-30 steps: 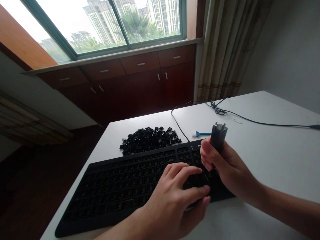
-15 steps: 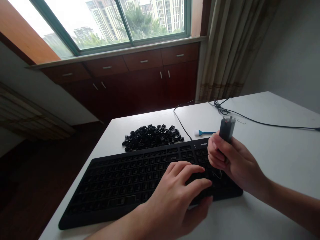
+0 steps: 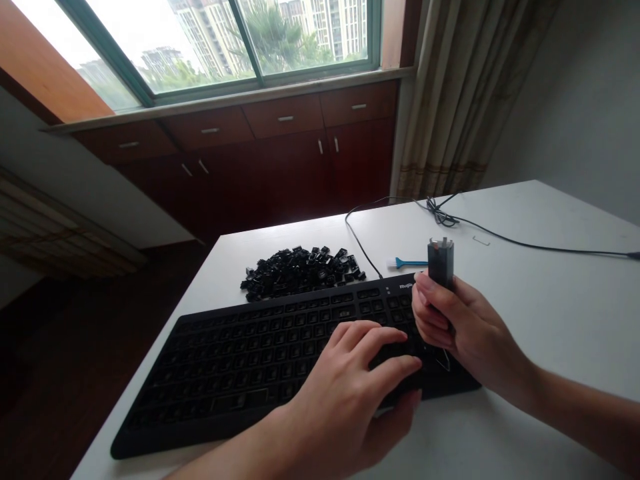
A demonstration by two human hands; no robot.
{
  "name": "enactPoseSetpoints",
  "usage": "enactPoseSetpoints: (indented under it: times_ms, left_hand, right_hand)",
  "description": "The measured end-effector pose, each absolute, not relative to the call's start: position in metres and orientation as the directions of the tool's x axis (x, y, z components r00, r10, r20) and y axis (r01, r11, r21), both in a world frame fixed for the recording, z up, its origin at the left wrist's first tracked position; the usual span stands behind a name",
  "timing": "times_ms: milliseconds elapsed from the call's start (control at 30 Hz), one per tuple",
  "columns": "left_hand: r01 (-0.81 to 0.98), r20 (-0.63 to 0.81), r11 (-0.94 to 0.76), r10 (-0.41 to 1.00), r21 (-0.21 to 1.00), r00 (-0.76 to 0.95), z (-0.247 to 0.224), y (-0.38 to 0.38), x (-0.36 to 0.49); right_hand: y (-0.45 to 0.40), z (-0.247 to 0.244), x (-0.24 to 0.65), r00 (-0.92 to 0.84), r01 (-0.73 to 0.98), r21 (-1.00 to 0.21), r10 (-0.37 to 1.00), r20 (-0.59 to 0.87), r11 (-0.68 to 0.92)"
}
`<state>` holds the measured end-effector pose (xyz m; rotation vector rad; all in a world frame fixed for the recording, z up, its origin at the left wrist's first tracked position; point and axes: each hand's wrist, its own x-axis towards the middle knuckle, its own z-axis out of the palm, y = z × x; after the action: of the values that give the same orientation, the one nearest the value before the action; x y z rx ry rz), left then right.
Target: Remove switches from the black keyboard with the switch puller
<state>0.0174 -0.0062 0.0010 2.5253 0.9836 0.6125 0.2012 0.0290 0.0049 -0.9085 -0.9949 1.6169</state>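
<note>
My right hand (image 3: 463,327) is shut around a dark grey keycap puller (image 3: 441,261), whose handle stands upright above my fist. Its thin wire loop (image 3: 443,361) hangs below my fingers, over the right end of a black computer keyboard (image 3: 240,380). My left hand (image 3: 345,380) rests with spread fingers on the keys near the keyboard's right side and holds nothing. Behind the keyboard lies a heap of several loose black keycaps (image 3: 300,273). The keys under my palms are hidden.
A small blue brush (image 3: 406,263) lies beyond the keyboard, and a black cable (image 3: 440,215) loops across the far part of the white table (image 3: 550,300). Dark wooden cabinets (image 3: 285,157) stand behind the table, below a window (image 3: 215,40).
The puller has straightened from a tilt to upright, and its wire loop has shifted right across the keyboard. My left hand has stayed on the keys.
</note>
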Motion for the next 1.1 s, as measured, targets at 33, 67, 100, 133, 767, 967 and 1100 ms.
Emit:
enactPoseSetpoints:
  times_ms: [33,67,100,133,767,967,1100]
  left_hand:
    - [0.543,0.260,-0.694,0.699,0.473,0.666,0.001,-0.006,0.017]
    - [0.542,0.260,-0.695,0.697,0.473,0.668,0.001,-0.006,0.017]
    - [0.542,0.261,-0.696,0.697,0.472,0.668,0.000,-0.006,0.017]
    - [0.544,0.260,-0.695,0.698,0.471,0.667,0.000,-0.006,0.017]
    - [0.506,0.255,-0.737,0.648,0.449,0.717,-0.003,-0.006,0.014]
    - [0.518,0.238,-0.720,0.663,0.462,0.709,-0.002,-0.007,0.015]
    - [0.510,0.249,-0.717,0.666,0.475,0.703,-0.002,-0.008,0.016]
  right_hand:
    - [0.029,0.004,0.201,-0.234,-0.353,-0.921,0.969,-0.081,-0.162]
    - [0.029,0.003,0.202,-0.242,-0.355,-0.923,0.968,-0.066,-0.151]
    - [0.029,0.003,0.202,-0.247,-0.357,-0.924,0.968,-0.052,-0.140]
    - [0.028,0.002,0.203,-0.250,-0.360,-0.924,0.967,-0.039,-0.130]
    - [0.000,-0.003,0.209,0.120,-0.509,-0.860,0.992,-0.042,0.026]
    - [0.010,-0.004,0.198,-0.020,-0.499,-0.866,0.999,0.045,0.029]
    - [0.009,-0.007,0.195,0.031,-0.415,-0.905,0.995,0.091,0.096]
